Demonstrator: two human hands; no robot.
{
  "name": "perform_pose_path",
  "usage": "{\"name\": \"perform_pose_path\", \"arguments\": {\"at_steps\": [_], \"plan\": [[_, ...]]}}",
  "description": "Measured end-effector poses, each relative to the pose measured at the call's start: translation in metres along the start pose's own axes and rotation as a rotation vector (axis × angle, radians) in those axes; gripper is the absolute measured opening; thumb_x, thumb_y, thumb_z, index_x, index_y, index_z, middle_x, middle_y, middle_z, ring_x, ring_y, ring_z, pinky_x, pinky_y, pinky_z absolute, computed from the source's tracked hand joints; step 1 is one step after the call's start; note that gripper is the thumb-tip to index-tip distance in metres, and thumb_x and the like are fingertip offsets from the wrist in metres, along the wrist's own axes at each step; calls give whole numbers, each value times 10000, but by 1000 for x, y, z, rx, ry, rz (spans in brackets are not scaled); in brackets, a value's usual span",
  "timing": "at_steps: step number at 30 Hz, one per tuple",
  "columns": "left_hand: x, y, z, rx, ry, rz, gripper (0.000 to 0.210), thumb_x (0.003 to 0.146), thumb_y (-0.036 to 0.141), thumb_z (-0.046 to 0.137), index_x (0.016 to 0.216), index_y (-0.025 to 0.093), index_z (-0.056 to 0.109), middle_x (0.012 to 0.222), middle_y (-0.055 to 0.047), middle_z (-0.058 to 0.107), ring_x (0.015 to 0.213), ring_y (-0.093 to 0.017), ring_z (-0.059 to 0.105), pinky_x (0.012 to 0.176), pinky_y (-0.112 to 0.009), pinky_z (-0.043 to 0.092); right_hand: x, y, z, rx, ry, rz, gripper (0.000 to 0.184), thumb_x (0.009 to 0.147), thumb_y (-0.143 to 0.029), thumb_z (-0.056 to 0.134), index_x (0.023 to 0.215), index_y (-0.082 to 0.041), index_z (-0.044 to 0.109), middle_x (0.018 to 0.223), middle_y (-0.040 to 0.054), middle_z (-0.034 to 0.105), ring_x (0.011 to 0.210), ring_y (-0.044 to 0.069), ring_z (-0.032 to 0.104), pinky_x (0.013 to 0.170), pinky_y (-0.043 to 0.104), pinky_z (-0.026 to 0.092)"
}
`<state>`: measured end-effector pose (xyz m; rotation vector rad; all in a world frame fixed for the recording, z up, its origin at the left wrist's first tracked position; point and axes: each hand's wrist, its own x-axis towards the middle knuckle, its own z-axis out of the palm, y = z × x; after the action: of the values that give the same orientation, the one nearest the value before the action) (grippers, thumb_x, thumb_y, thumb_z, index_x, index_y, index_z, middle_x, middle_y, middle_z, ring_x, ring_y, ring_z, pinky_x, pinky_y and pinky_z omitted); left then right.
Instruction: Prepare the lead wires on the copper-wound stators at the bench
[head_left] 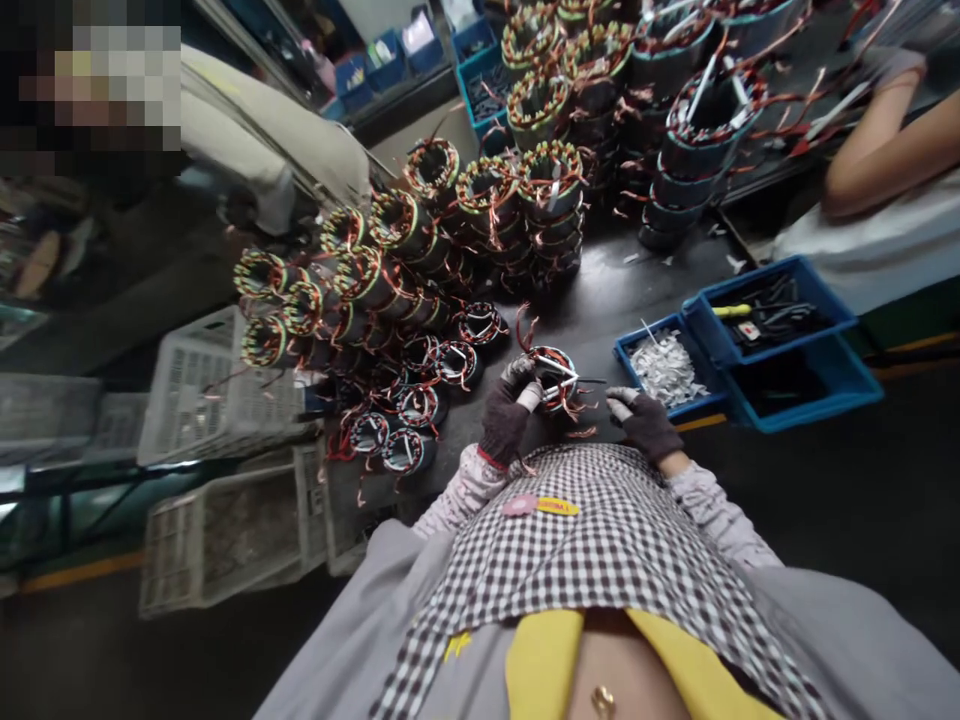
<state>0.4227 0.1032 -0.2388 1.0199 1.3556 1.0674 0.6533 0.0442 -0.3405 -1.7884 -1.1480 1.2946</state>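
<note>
A motor stator (556,352) with copper windings, white sleeves and loose red wire ends rests on the dark table in front of me. My left hand (506,418), in a dark glove with pale fingertips, closes on its left rim. To the right of the stator is my right hand (649,422), gloved the same way. Its fingers are drawn together, and anything between them is too small to make out. A thin dark strip (592,380) sticks out from the stator's right side towards that hand.
Stacked stators (487,190) fill the table's back and left, with smaller ones (405,450) nearer. Right stand a blue bin of white pieces (626,345) and blue bins (862,390) with dark parts. Plastic crates (169,400) stand left. Another person's arm (874,150) is at right.
</note>
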Motion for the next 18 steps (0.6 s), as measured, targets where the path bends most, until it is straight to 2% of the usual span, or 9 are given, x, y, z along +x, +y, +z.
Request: {"name": "perform_pose_path", "arguments": {"at_steps": [2, 5, 8, 11, 15, 18], "plan": [[0, -1, 1, 15, -4, 10, 425, 735, 306, 933, 1127, 201, 810, 1248, -90, 800, 1219, -302, 724, 1203, -543, 504, -6, -9, -5, 77, -9, 33, 247, 888, -415, 655, 1022, -244, 771, 957, 86, 768, 779, 234, 694, 819, 436, 609], [0, -1, 3, 19, -13, 10, 409, 737, 327, 937, 1104, 201, 809, 1232, -90, 804, 1201, -306, 732, 1198, -563, 509, -21, -31, -28, 248, 38, 23, 332, 898, -504, 678, 1087, -247, 771, 987, 86, 771, 752, 241, 698, 718, 423, 605], [0, -3, 4, 16, -13, 6, 389, 732, 333, 945, 1069, 199, 805, 1206, -90, 808, 1184, -307, 736, 1198, -571, 510, -33, -56, -61, 354, 270, -91, 318, 936, -523, 704, 1152, -301, 777, 1015, 84, 774, 817, 277, 718, 717, 448, 610], [0, -2, 5, 6, -16, -7, 382, 745, 318, 934, 1086, 205, 803, 1219, -87, 805, 1191, -302, 734, 1205, -569, 504, -39, -78, -85, 409, 489, -183, 227, 917, -482, 773, 1097, -343, 783, 1098, 85, 780, 883, 307, 736, 787, 498, 629], [1, -1, 5, -6, -42, -5, 383, 744, 312, 930, 1092, 211, 804, 1210, -84, 806, 1179, -301, 738, 1197, -569, 511, -61, -101, -93, 411, 464, -257, 214, 894, -417, 814, 1106, -391, 805, 1143, 59, 789, 862, 312, 749, 724, 507, 647], [3, -3, 4, -20, -40, 1, 403, 715, 326, 948, 1072, 211, 801, 1198, -82, 808, 1183, -302, 734, 1204, -572, 499, -87, -116, -99, 370, 434, -392, 255, 896, -415, 807, 1140, -488, 804, 1155, 12, 788, 985, 358, 755, 650, 508, 643]]}}
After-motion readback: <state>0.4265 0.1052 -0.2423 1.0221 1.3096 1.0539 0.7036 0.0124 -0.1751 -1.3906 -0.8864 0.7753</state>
